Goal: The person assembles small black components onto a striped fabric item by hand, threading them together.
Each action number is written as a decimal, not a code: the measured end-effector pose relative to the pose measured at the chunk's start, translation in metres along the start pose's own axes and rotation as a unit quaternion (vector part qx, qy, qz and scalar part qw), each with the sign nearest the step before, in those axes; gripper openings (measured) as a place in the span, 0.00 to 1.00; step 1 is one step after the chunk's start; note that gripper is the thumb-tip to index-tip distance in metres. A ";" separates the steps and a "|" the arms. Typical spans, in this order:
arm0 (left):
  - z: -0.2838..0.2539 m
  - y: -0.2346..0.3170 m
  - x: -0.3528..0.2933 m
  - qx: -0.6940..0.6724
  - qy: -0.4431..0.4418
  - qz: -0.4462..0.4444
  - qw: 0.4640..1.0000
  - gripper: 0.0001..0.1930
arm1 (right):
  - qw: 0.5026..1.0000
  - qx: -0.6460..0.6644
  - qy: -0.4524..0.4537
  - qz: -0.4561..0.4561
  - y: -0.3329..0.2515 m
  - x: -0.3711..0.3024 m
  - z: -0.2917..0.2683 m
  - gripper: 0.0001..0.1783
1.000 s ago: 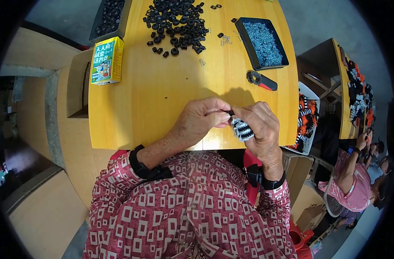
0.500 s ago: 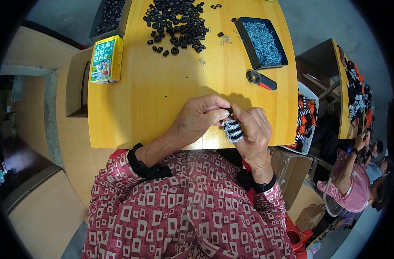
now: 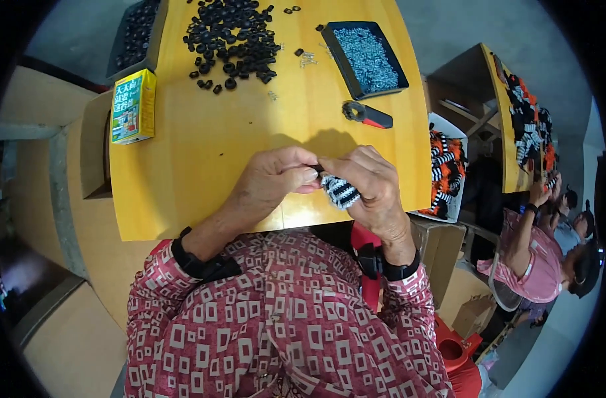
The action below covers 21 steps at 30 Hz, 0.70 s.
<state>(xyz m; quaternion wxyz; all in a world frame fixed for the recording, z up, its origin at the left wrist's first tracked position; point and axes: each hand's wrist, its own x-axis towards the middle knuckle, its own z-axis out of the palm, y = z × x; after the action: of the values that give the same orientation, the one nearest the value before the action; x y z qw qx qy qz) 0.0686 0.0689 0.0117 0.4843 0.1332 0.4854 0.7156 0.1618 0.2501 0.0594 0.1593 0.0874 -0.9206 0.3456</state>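
Close to the table's near edge, my two hands meet over a small black-and-white striped knitted piece (image 3: 340, 192). My right hand (image 3: 377, 192) is closed round the knitted piece, its thumb and forefinger at the dark end. With thumb and forefinger pinched, my left hand (image 3: 271, 178) grips a small black part (image 3: 317, 170) at that same end. Fingertips cover most of the black part, so its exact shape is hidden. Beyond my right hand lies a red-and-black hand tool (image 3: 369, 115) with a dark ring-shaped head.
Loose black plastic parts (image 3: 233, 40) are heaped at the table's far side. A black tray (image 3: 366, 60) holds small silvery pieces; another dark bin (image 3: 135, 40) holds black parts. A yellow-green carton (image 3: 133, 107) stands left. Right are a white box (image 3: 453, 169) of striped-and-orange knitted items and a co-worker (image 3: 532, 252).
The whole view has shifted, so the table's things sit further left and higher. My hands stay together; the striped knitted piece has tilted slightly in my right hand.
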 end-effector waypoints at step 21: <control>-0.001 -0.005 0.003 0.062 -0.026 0.031 0.997 0.09 | 0.997 -0.021 0.073 0.031 -0.006 -0.018 0.015 0.22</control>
<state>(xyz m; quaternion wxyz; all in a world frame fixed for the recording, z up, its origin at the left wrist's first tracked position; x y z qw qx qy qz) 0.0691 0.0704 0.0064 0.4653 0.1961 0.5119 0.6950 0.1765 0.2363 0.0458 0.2170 0.0304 -0.9160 0.3360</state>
